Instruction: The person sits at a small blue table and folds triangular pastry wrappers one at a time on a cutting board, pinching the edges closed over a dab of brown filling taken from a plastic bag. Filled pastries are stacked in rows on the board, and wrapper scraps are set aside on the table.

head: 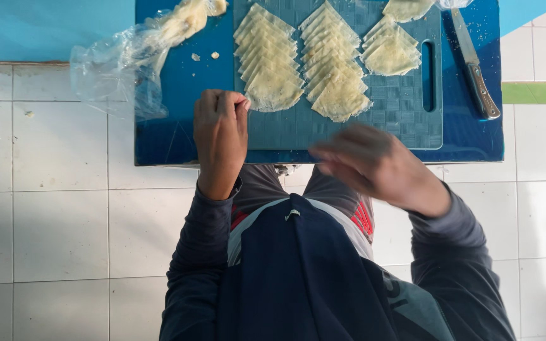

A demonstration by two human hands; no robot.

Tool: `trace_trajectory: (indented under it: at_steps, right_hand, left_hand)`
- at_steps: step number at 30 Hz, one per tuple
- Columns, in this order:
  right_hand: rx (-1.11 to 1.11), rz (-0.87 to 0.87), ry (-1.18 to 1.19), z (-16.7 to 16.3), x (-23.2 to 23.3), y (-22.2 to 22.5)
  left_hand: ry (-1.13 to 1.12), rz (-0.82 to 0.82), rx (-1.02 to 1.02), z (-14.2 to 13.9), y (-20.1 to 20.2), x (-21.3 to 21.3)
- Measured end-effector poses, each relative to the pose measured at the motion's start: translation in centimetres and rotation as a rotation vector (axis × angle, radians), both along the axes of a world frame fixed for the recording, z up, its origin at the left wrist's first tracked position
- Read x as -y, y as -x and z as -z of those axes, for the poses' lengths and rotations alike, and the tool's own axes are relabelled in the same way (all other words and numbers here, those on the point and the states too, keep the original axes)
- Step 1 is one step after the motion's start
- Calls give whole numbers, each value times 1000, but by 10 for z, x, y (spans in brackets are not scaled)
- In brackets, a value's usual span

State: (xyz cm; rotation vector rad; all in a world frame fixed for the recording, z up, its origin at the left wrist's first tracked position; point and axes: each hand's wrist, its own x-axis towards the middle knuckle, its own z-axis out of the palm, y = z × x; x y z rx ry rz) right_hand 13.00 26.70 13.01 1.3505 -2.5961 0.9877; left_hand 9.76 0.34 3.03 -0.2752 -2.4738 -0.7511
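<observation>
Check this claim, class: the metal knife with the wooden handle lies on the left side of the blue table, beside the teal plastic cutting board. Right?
Not quite. The head view shows the metal knife with the wooden handle on the right side of the blue table, beside the teal plastic cutting board.

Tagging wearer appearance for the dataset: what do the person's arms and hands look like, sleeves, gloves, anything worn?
Both hands are bare: no gloves, rings or watch visible on the left hand or the right hand, which is motion-blurred. Both arms wear long dark grey-blue sleeves with ribbed cuffs ending at the wrists. No markings show on the sleeves.
</observation>
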Motion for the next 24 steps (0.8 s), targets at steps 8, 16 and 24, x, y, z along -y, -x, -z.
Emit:
trace_trajectory:
  at_steps: [8,16,24]
  right_hand:
    - [-295,120,-26,48,79,68]
    - [-54,263,180,76,73,93]
    - [432,336,526,62,22,121]
  left_hand:
    - [-62,33,-47,-6,9,-2]
    - [-197,122,-14,-7,15,-2]
    - [29,66,-21,-17,7,-8]
